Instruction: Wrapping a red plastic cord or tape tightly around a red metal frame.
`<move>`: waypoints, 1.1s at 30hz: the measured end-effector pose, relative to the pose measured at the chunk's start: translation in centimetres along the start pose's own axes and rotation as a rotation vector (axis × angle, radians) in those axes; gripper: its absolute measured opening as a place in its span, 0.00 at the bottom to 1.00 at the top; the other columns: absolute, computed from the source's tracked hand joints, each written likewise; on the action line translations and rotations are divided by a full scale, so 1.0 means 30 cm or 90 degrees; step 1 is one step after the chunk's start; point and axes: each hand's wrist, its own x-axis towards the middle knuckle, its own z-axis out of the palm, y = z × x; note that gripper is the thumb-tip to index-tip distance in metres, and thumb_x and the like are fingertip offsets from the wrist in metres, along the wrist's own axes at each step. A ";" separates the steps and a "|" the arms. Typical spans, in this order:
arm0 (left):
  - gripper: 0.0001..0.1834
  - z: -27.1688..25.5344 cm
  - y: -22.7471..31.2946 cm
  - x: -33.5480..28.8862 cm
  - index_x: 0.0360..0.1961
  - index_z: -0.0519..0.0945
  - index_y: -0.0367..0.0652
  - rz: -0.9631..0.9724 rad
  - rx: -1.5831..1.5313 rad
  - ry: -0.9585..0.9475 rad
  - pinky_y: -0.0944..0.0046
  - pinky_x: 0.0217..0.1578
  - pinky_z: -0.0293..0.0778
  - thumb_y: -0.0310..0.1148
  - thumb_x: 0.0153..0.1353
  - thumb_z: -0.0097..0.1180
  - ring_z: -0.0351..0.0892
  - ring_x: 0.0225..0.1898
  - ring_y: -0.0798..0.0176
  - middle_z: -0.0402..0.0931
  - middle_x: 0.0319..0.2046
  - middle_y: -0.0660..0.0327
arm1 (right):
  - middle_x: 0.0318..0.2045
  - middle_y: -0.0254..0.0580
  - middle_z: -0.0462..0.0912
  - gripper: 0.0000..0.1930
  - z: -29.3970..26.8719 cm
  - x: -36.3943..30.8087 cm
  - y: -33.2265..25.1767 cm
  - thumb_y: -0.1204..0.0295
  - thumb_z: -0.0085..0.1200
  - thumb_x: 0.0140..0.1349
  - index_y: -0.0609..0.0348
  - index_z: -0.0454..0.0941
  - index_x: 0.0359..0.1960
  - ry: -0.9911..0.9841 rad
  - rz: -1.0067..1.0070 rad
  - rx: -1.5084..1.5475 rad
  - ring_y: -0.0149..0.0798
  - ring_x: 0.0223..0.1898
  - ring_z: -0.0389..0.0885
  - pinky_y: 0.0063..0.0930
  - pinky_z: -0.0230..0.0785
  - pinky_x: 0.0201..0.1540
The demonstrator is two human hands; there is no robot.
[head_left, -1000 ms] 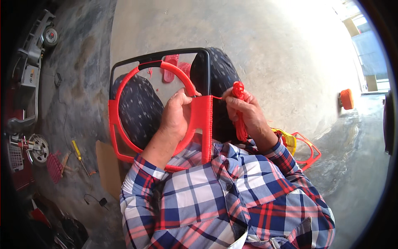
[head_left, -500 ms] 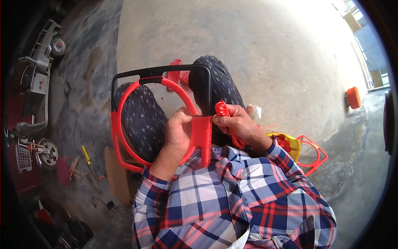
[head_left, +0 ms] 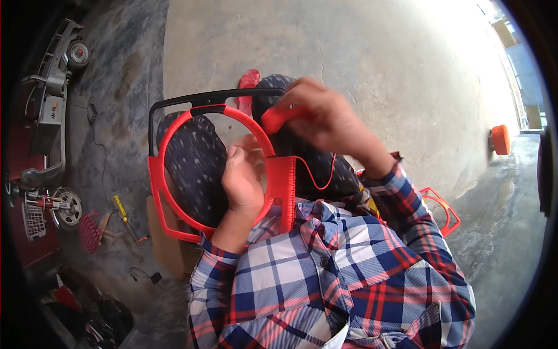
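Note:
A red plastic frame with a round hoop (head_left: 174,168) and a black bar along its top lies across my lap. A band of red cord (head_left: 288,189) is wound tightly over its right side. My left hand (head_left: 241,183) grips the hoop's rim beside that band. My right hand (head_left: 325,119) is raised above the frame, pinching a small red spool or shuttle (head_left: 273,119). A thin red cord (head_left: 322,177) runs from it down to the wound band.
A yellow-handled screwdriver (head_left: 120,208) and a red ribbed piece (head_left: 88,232) lie on the concrete floor at left, near a wheeled grey toy car body (head_left: 49,110). Another red frame (head_left: 439,212) sits at my right. An orange object (head_left: 500,139) stands far right.
My right hand has lifted up and away from the wound band, drawing the red cord out with it. My left hand stays on the hoop.

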 end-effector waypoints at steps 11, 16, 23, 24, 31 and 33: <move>0.16 -0.028 -0.046 0.015 0.42 0.71 0.37 -0.009 0.052 0.037 0.67 0.46 0.70 0.18 0.49 0.43 0.73 0.39 0.66 0.73 0.39 0.59 | 0.39 0.38 0.77 0.15 0.055 -0.088 0.110 0.70 0.66 0.42 0.55 0.77 0.33 0.126 -0.069 -0.298 0.46 0.43 0.75 0.37 0.68 0.46; 0.20 0.005 -0.036 0.008 0.47 0.72 0.34 -0.067 0.008 0.013 0.64 0.49 0.74 0.15 0.51 0.42 0.77 0.44 0.61 0.75 0.42 0.54 | 0.37 0.36 0.78 0.14 0.106 -0.163 0.065 0.68 0.66 0.42 0.56 0.80 0.32 -0.047 -0.007 -0.239 0.42 0.42 0.75 0.35 0.70 0.44; 0.19 0.082 -0.011 -0.019 0.48 0.72 0.33 -0.188 -0.041 -0.001 0.54 0.37 0.80 0.15 0.54 0.44 0.82 0.39 0.53 0.78 0.39 0.50 | 0.41 0.38 0.77 0.15 0.095 -0.191 0.045 0.68 0.66 0.43 0.56 0.83 0.35 -0.020 0.040 -0.282 0.43 0.43 0.75 0.35 0.70 0.46; 0.19 0.101 -0.003 -0.026 0.48 0.72 0.33 -0.207 -0.054 -0.010 0.52 0.34 0.81 0.15 0.54 0.43 0.82 0.38 0.52 0.78 0.39 0.49 | 0.41 0.40 0.77 0.15 0.085 -0.201 0.050 0.70 0.66 0.44 0.55 0.83 0.36 -0.022 0.022 -0.240 0.44 0.42 0.75 0.36 0.70 0.45; 0.17 0.082 -0.014 -0.007 0.47 0.71 0.34 -0.249 -0.169 -0.123 0.51 0.33 0.80 0.18 0.55 0.41 0.81 0.37 0.51 0.77 0.41 0.48 | 0.51 0.47 0.75 0.06 -0.109 -0.291 0.027 0.73 0.58 0.51 0.62 0.78 0.29 0.113 0.203 0.251 0.44 0.52 0.74 0.38 0.66 0.54; 0.19 -0.002 -0.075 0.023 0.49 0.72 0.36 -0.219 -0.094 -0.082 0.59 0.46 0.78 0.20 0.56 0.38 0.80 0.42 0.60 0.77 0.40 0.54 | 0.48 0.48 0.77 0.08 -0.159 -0.326 0.006 0.70 0.56 0.51 0.60 0.75 0.30 0.193 0.179 0.615 0.45 0.48 0.76 0.42 0.64 0.56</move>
